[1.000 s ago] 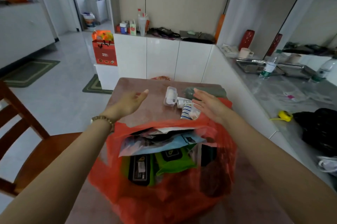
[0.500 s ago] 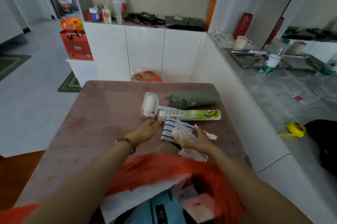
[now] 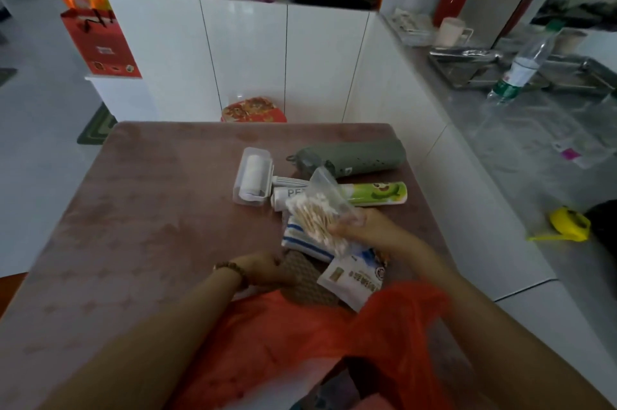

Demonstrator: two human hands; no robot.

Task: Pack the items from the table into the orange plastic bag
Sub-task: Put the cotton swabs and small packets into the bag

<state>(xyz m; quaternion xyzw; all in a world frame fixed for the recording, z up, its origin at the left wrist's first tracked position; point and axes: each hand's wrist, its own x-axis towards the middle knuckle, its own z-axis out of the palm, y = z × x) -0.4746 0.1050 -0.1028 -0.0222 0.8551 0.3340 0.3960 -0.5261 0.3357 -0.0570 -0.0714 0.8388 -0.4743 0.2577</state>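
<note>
Orange plastic bag (image 3: 334, 342): one, at near edge of table (image 3: 150, 226), mouth slack and facing up, contents mostly blurred. Beyond its rim, loose on the tabletop: one brown textured cloth (image 3: 303, 279), one white sachet (image 3: 354, 276) with blue print, characters not readable, one blue-and-white striped cloth (image 3: 300, 239), one green-and-white roll box (image 3: 367, 194) lettered "PE…", remainder covered, one lint roller (image 3: 253, 180) in clear case, one grey-green pouch (image 3: 354, 157) farthest back. Held above these: one clear packet of cotton swabs (image 3: 317, 216), tilted, open flap upward.

Right hand (image 3: 360, 229): forearm reaching in over the bag, fingers closed around the lower end of the swab packet, lifted clear of the striped cloth. Left hand (image 3: 263, 269): beaded bracelet (image 3: 230, 271) at wrist, fingers curled at the edge of the brown cloth, just beyond the bag's rim; grip on cloth not determinable.

Surroundings: one red gift bag (image 3: 100, 42) on low ledge at left, white cabinets (image 3: 283, 58) behind table, one plastic water bottle (image 3: 521, 65) and one yellow tape measure (image 3: 567, 224) on counter at right.
</note>
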